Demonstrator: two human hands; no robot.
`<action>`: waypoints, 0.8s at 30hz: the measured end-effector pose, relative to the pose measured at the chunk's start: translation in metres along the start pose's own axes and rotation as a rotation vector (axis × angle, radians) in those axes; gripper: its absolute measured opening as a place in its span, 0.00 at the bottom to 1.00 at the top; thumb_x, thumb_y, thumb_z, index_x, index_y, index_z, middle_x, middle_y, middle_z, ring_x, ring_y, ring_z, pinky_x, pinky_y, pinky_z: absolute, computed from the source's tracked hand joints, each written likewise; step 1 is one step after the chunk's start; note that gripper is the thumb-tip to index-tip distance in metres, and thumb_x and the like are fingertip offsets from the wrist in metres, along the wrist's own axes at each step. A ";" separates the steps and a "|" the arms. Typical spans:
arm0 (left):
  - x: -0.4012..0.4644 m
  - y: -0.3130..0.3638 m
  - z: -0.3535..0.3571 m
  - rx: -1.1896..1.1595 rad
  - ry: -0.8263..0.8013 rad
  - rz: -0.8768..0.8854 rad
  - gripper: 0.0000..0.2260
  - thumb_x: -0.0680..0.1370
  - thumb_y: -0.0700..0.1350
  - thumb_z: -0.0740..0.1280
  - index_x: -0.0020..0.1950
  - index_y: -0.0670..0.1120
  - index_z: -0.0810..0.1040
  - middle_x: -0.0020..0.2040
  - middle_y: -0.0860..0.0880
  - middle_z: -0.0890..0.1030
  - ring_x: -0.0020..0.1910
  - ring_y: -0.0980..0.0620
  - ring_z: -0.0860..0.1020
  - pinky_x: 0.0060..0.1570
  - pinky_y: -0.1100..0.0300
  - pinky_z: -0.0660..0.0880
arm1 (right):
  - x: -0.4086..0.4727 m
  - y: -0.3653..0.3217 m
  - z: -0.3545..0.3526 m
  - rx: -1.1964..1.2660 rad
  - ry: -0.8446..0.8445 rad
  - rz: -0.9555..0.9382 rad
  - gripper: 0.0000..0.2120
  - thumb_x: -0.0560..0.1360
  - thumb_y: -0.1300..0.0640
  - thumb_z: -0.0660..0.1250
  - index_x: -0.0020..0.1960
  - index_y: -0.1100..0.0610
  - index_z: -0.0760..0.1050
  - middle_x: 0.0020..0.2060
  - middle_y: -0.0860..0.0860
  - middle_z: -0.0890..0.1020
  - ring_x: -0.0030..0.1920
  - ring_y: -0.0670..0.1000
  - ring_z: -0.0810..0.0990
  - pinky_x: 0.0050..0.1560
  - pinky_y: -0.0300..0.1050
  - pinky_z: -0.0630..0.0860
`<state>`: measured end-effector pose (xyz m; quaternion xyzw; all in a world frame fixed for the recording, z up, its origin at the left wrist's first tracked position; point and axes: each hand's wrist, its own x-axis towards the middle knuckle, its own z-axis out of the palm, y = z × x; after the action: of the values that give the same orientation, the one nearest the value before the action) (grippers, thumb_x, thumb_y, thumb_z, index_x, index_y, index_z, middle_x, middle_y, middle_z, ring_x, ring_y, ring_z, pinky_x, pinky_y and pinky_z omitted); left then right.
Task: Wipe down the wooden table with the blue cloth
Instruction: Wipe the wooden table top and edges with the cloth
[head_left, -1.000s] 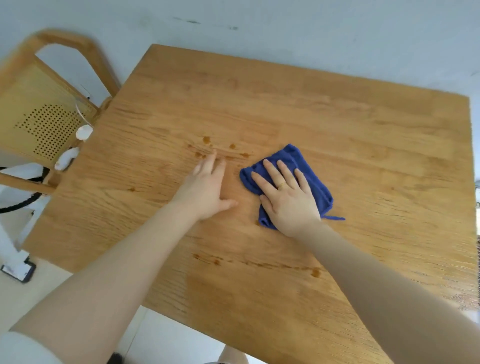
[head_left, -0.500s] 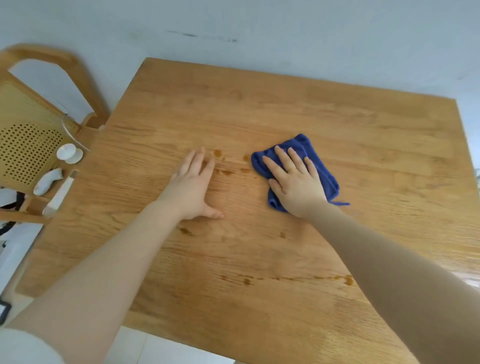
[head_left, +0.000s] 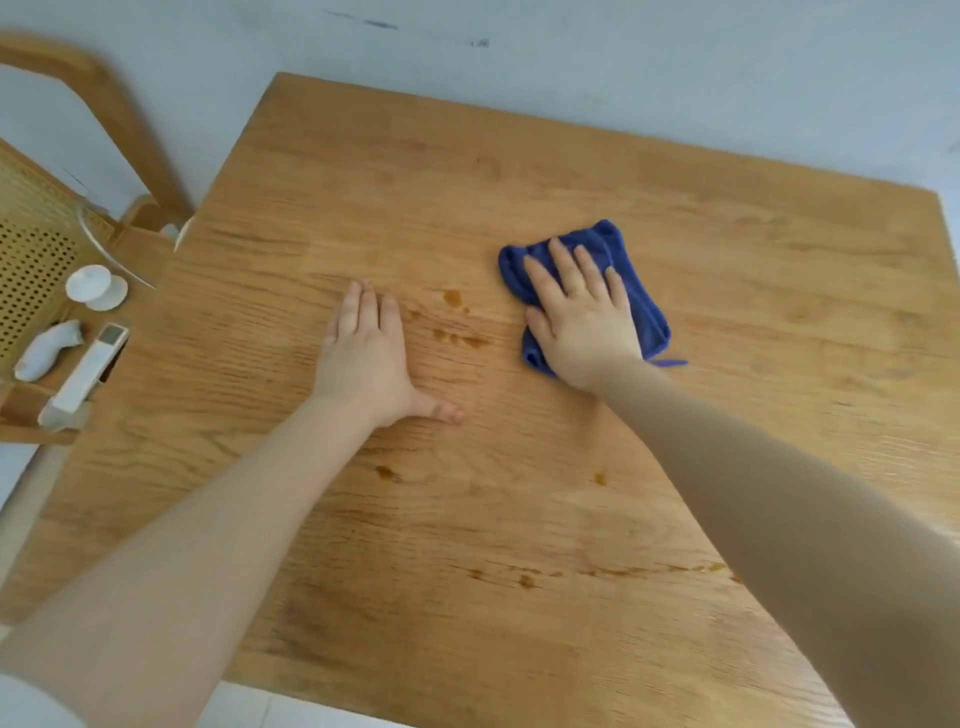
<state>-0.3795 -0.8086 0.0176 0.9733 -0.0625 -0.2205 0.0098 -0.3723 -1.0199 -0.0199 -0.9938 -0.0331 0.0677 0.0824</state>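
chair: wooden chair (head_left: 119, 124) with cane seat at far left, pushed up beside the bench's left edge
chair seat items: small white round piece (head_left: 95, 287), white curved piece (head_left: 48, 349), long white stick-shaped device (head_left: 83, 375); cannot tell what they are
bench: wooden bench (head_left: 519, 171), far edge against a pale wall (head_left: 623, 62)
left hand: left hand (head_left: 366, 358) flat on bare wood left of centre, fingers straight and together, thumb out to the right, holding nothing
stains: brown drips (head_left: 453, 297) and streaks (head_left: 462, 339) between the two hands; more spots (head_left: 387, 472) nearer the person, a thin brown line (head_left: 597, 571) across the near part
blue cloth: folded blue cloth (head_left: 641, 306) on the bench right of centre, just right of the drips
right hand: right hand (head_left: 576, 317) palm-down on the cloth, fingers spread and straight, pressing it to the wood, not gripping
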 end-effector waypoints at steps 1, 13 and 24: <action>-0.001 0.000 0.001 -0.016 -0.002 -0.007 0.68 0.51 0.75 0.68 0.76 0.41 0.40 0.77 0.41 0.40 0.76 0.46 0.39 0.74 0.50 0.43 | -0.014 -0.006 0.004 -0.008 -0.008 -0.049 0.25 0.79 0.47 0.50 0.75 0.47 0.51 0.76 0.50 0.50 0.76 0.54 0.47 0.73 0.55 0.44; 0.006 0.001 -0.001 -0.023 -0.045 -0.018 0.68 0.50 0.75 0.68 0.76 0.43 0.38 0.77 0.42 0.38 0.76 0.46 0.39 0.74 0.50 0.47 | 0.051 -0.016 -0.001 0.054 0.041 0.030 0.24 0.79 0.51 0.49 0.74 0.45 0.52 0.76 0.48 0.51 0.76 0.53 0.46 0.73 0.55 0.44; 0.002 0.006 -0.009 -0.035 -0.068 -0.046 0.66 0.53 0.72 0.71 0.76 0.42 0.40 0.77 0.41 0.37 0.76 0.45 0.39 0.74 0.51 0.47 | -0.024 -0.043 0.007 0.023 -0.059 -0.199 0.25 0.79 0.47 0.46 0.75 0.48 0.51 0.76 0.51 0.51 0.76 0.55 0.47 0.73 0.54 0.45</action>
<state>-0.3748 -0.8149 0.0258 0.9662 -0.0367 -0.2545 0.0196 -0.3995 -0.9784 -0.0163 -0.9821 -0.1335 0.0889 0.0989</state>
